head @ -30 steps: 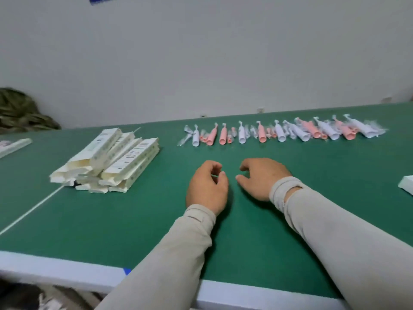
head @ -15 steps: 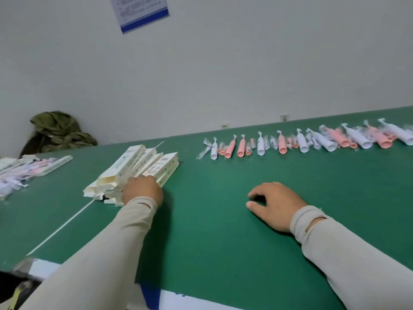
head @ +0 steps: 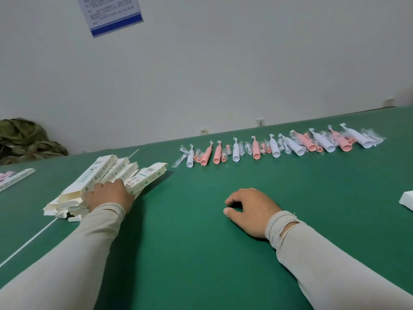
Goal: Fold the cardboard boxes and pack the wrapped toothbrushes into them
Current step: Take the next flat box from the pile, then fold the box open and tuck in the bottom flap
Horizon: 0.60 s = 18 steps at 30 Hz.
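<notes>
Head view: I saw left hand (head: 110,195) on near end of pile of flat cardboard boxes (head: 105,182) at table's left, fingers curled down among box edges; whether they pinched one box, I could not tell. Right hand (head: 252,211) rested on green table (head: 190,242), holding nothing, fingers loosely curled, thumb out to side. Row of wrapped toothbrushes (head: 279,146), pink and white, lay along far side, well apart from both hands. White box corner (head: 406,200) sat at right edge.
</notes>
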{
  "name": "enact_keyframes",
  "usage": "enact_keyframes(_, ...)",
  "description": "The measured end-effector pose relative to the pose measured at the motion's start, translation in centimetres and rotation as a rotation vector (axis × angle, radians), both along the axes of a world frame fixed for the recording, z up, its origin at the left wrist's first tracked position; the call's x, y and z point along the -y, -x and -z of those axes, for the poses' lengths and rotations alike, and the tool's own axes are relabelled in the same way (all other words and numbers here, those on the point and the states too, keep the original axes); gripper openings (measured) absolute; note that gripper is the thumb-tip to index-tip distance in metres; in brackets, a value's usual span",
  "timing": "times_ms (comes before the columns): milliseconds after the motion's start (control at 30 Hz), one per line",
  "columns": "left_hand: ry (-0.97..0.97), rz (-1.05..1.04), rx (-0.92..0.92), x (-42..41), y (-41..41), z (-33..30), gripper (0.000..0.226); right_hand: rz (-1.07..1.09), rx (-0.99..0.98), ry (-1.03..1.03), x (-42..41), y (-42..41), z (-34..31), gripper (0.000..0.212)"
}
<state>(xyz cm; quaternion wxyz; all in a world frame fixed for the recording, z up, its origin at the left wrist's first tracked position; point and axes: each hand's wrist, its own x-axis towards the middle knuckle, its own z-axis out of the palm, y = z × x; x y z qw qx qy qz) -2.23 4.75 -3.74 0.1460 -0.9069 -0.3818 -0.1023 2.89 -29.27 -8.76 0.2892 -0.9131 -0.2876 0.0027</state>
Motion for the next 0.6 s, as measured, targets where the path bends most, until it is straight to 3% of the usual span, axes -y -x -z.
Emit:
enact_keyframes(133, 0.008, -0.024, 0.048, 0.4, -0.2, -0.6, 0.056, 0.001, -0.004, -0.006, 0.0, 0.0, -0.1, 0.029)
enact_keyframes(200, 0.148, 0.022, 0.160, 1.1, -0.3, -1.0, 0.065, 0.010, -0.007, -0.020, 0.0, -0.1, -0.1, 0.030)
enact_keyframes(267, 0.493, 0.158, 0.415, 3.0, -0.7, -1.2, 0.070, 0.032, 0.006, -0.076, -0.1, -0.2, 0.0, 0.032)
enact_keyframes(333, 0.986, 0.312, 0.697, 6.8, -1.6, -1.3, 0.073, 0.085, -0.014, -0.282, -0.2, -0.3, -0.2, 0.030)
enact_keyframes(433, 1.714, 0.543, 0.862, 14.3, -3.1, -0.5, 0.033, 0.135, -0.244, -0.739, -0.1, -0.4, -1.0, 0.020)
enact_keyframes(500, 1.935, 0.609, 0.904, 18.9, -3.8, 0.6, 0.026, 0.095, -0.422, -0.902, 0.2, 0.0, -1.4, 0.030)
enact_keyframes(600, 2.089, 0.630, 0.929, 23.6, -4.1, 2.5, 0.028, 0.149, -0.346, -0.858, 0.6, 0.0, -1.0, 0.028)
